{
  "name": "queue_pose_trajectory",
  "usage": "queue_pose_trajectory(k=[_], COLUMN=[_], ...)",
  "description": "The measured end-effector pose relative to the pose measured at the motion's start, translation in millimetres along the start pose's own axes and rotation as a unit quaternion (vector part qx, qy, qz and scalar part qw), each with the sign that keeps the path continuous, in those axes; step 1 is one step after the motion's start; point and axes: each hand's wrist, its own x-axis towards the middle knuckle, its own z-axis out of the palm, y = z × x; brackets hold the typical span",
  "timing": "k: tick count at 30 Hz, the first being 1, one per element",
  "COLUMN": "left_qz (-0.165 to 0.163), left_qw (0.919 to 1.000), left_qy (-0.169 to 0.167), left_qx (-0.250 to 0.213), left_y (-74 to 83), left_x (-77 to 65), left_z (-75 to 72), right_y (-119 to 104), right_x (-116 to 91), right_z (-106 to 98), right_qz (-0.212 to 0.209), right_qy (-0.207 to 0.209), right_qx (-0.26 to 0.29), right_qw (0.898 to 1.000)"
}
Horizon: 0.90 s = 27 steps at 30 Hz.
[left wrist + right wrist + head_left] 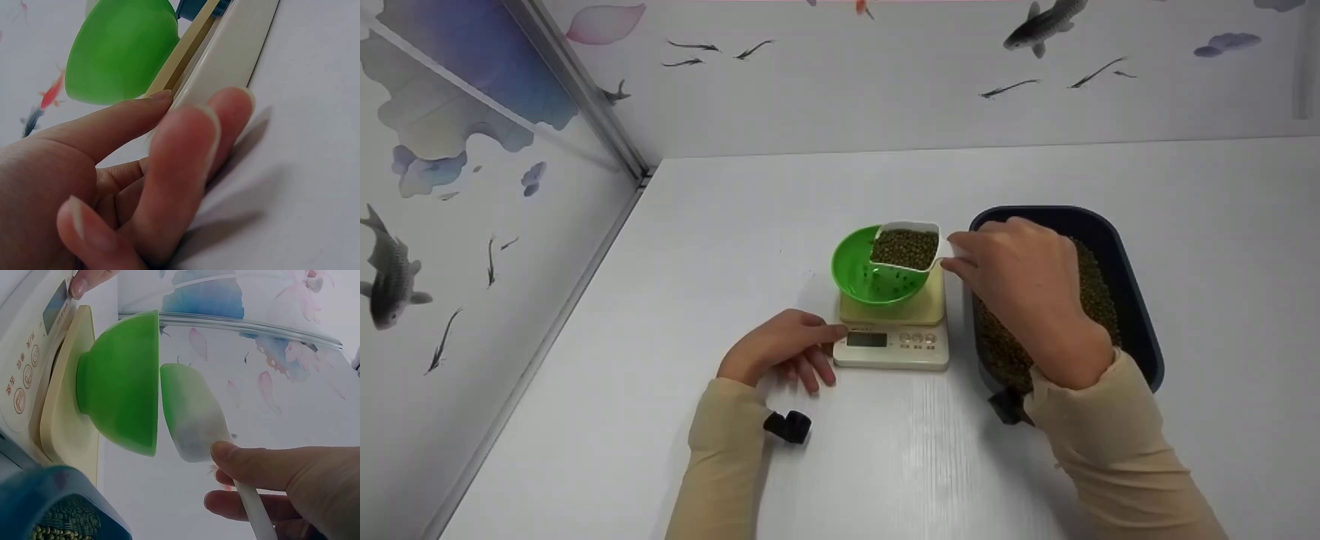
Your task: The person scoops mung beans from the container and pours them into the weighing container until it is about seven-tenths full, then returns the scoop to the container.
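A white scoop (194, 416) full of small green beans, which look like mung beans (906, 249), hangs over the right side of a green bowl (851, 270). My right hand (1024, 277) pinches its handle (251, 506) between thumb and fingers. Some scattered beans show inside the bowl. The bowl stands on the cream platform of a kitchen scale (891, 361); the display (867, 340) is too small to read. At the scale's left front corner, my left hand (776, 345) touches the edge with one digit, its other fingers loosely bent beside it.
Right of the scale stands a dark blue tub (1136, 315) holding many more beans, partly covered by my right forearm. The white table (720, 225) meets a printed wall (840, 82) behind and another panel on the left. Black wrist mounts (789, 427) stick out near both sleeves.
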Motion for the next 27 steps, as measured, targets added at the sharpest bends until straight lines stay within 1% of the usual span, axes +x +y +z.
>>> queue_pose_trajectory(k=[5, 16, 23, 27], left_qz=[-0.002, -0.003, -0.006, -0.006], left_qw=[1.0000, 1.0000, 0.9999, 1.0000], left_qy=[0.001, 0.005, 0.003, 0.005], left_qx=[0.001, 0.007, 0.007, 0.006], left_y=[1.4, -0.5, 0.4, 0.2], left_x=[-0.3, -0.6, -0.5, -0.2], left_z=[-0.2, -0.5, -0.4, -0.4], right_y=[-0.1, -1.0, -0.5, -0.7], right_x=[-0.4, -2.0, -2.2, -2.8], right_z=[0.6, 1.4, 1.7, 1.9], right_qz=[-0.003, -0.002, -0.005, -0.003], right_qy=[0.011, 0.006, 0.013, 0.008], right_qx=[-0.002, 0.002, 0.001, 0.000], right_qw=[1.000, 1.000, 1.000, 1.000])
